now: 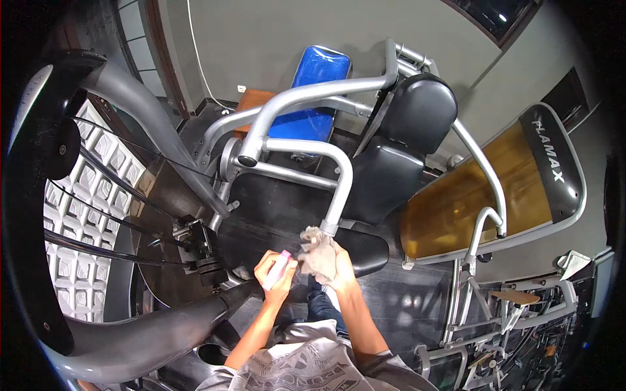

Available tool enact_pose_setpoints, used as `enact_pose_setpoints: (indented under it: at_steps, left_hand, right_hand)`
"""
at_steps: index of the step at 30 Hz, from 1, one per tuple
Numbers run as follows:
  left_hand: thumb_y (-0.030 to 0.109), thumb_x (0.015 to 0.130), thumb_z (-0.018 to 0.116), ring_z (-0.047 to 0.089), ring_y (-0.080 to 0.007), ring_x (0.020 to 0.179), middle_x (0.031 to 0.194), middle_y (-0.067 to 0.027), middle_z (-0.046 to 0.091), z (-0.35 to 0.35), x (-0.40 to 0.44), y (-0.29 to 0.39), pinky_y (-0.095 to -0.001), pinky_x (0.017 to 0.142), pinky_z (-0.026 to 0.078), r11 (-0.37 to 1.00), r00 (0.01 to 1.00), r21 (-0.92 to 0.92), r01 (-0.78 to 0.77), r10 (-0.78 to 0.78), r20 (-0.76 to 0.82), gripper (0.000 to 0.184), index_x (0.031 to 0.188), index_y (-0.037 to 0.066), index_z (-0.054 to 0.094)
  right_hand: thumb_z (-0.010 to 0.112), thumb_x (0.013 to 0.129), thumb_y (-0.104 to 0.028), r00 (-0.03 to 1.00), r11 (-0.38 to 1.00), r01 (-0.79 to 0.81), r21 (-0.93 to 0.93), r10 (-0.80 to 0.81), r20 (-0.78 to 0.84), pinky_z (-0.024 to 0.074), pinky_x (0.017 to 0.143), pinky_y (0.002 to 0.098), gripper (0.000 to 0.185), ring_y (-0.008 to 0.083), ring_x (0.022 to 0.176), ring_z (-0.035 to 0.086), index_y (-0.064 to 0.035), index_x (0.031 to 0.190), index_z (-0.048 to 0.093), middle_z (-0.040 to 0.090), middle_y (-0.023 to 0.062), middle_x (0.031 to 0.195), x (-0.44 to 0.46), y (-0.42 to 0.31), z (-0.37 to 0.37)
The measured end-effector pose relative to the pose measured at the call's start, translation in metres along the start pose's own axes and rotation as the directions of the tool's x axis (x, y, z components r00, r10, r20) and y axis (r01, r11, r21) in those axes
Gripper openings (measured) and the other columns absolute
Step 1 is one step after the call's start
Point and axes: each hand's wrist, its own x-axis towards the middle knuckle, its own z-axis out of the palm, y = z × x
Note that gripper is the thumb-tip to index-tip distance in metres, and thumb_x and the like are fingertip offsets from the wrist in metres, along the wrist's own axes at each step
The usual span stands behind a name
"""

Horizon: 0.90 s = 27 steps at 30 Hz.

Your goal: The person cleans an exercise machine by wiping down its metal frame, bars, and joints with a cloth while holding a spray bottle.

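Gripping white btl (276,272), L hand (285,281) sits left of silver bar (341,191); btl's long axis slants, pink cap (285,253) angled up barward. R hand (343,266) holds crumpled grey rag (318,257) at bar's lower end, prob. touching.

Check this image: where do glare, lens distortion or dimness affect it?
Head view: wide-angle distortion bows the scene, and the corners go black; head view: glare whitens patches of the glossy blue rectangular pad; head view: the bare left hand and bare right hand are brightly lit; head view: lower right is dimmer, fine detail hard to make out.
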Motion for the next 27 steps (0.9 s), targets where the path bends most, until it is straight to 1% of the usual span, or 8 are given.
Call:
enact_pose_setpoints:
  at_steps: [1,5,9,11,13,16,19,27]
  left_hand:
    - [0.014,0.080,0.082,0.053,-0.0130,0.060,0.071,-0.0059,0.059,0.001,0.001,0.002,-0.0286,0.055,0.039,1.000,1.000,0.007,0.019,-0.019,-0.016,0.021,0.078,0.000,0.066]
    - [0.017,0.087,0.077,0.053,-0.0096,0.058,0.074,-0.0040,0.056,-0.005,0.009,-0.006,-0.0248,0.053,0.041,0.993,0.984,0.038,0.115,-0.119,0.129,0.024,0.079,-0.001,0.064]
    - [0.016,0.086,0.079,0.053,-0.0067,0.062,0.073,-0.0004,0.056,0.007,0.029,0.003,-0.0247,0.055,0.040,0.968,0.949,0.036,0.247,-0.249,0.195,0.022,0.080,0.000,0.065]
    - [0.014,0.084,0.080,0.052,-0.0047,0.066,0.074,0.0015,0.056,0.017,0.040,0.009,-0.0236,0.059,0.041,0.976,0.962,0.103,0.193,-0.209,0.176,0.020,0.081,0.002,0.065]
    - [0.013,0.083,0.081,0.052,-0.0039,0.069,0.075,0.0025,0.058,0.026,0.045,0.011,-0.0229,0.062,0.042,0.950,0.935,0.207,0.235,-0.280,0.219,0.019,0.082,0.003,0.065]
    - [0.013,0.082,0.083,0.052,-0.0038,0.069,0.077,0.0033,0.060,0.039,0.044,0.015,-0.0231,0.063,0.043,0.931,0.925,0.197,0.308,-0.342,0.168,0.020,0.085,0.003,0.065]
    - [0.013,0.081,0.084,0.052,-0.0032,0.071,0.080,0.0041,0.062,0.047,0.039,0.008,-0.0222,0.064,0.044,0.917,0.916,0.174,0.359,-0.382,0.121,0.022,0.089,0.005,0.065]
    - [0.017,0.078,0.087,0.052,-0.0013,0.071,0.082,0.0039,0.062,0.037,0.037,0.002,-0.0203,0.063,0.045,0.874,0.866,0.025,0.485,-0.483,0.127,0.028,0.092,0.005,0.067]
  right_hand:
    - [0.030,0.106,-0.030,1.000,1.000,-0.004,-0.003,0.004,0.000,0.0587,0.084,0.0413,0.043,0.0256,0.093,0.069,-0.0046,0.128,0.058,0.069,0.0120,0.109,-0.008,-0.003,0.001]
    - [0.039,0.106,-0.029,0.826,0.756,0.042,-0.653,-0.394,-0.403,0.0570,0.084,0.0365,0.037,0.0208,0.091,0.068,-0.0047,0.123,0.062,0.070,0.0084,0.106,-0.050,-0.030,0.060]
    - [0.061,0.098,-0.024,0.771,0.066,0.065,-0.996,-0.637,0.008,0.0534,0.077,0.0325,0.030,0.0181,0.084,0.067,-0.0016,0.118,0.067,0.070,0.0071,0.097,-0.051,-0.080,0.079]
    - [0.069,0.091,-0.025,0.797,-0.503,0.055,-0.862,-0.498,0.341,0.0524,0.073,0.0361,0.026,0.0226,0.081,0.068,-0.0056,0.107,0.074,0.066,0.0123,0.089,-0.033,-0.100,0.113]
    - [0.073,0.085,-0.020,0.870,-0.746,0.085,-0.661,-0.268,0.414,0.0541,0.071,0.0369,0.025,0.0272,0.082,0.068,-0.0059,0.105,0.074,0.066,0.0109,0.091,-0.007,-0.114,0.128]
    - [0.076,0.078,-0.024,0.892,-0.925,0.157,-0.345,-0.017,0.452,0.0564,0.071,0.0401,0.025,0.0289,0.087,0.068,-0.0086,0.098,0.075,0.065,0.0093,0.095,0.033,-0.112,0.131]
    - [0.073,0.077,-0.028,0.960,-0.989,0.133,-0.071,0.110,0.257,0.0582,0.068,0.0360,0.022,0.0250,0.087,0.068,-0.0074,0.086,0.074,0.063,0.0091,0.096,0.059,-0.096,0.126]
    - [0.074,0.076,-0.025,0.892,-0.882,0.452,-0.135,0.452,0.029,0.0545,0.079,0.0404,0.021,0.0282,0.096,0.068,-0.0072,0.088,0.076,0.067,0.0132,0.103,0.073,-0.106,0.138]
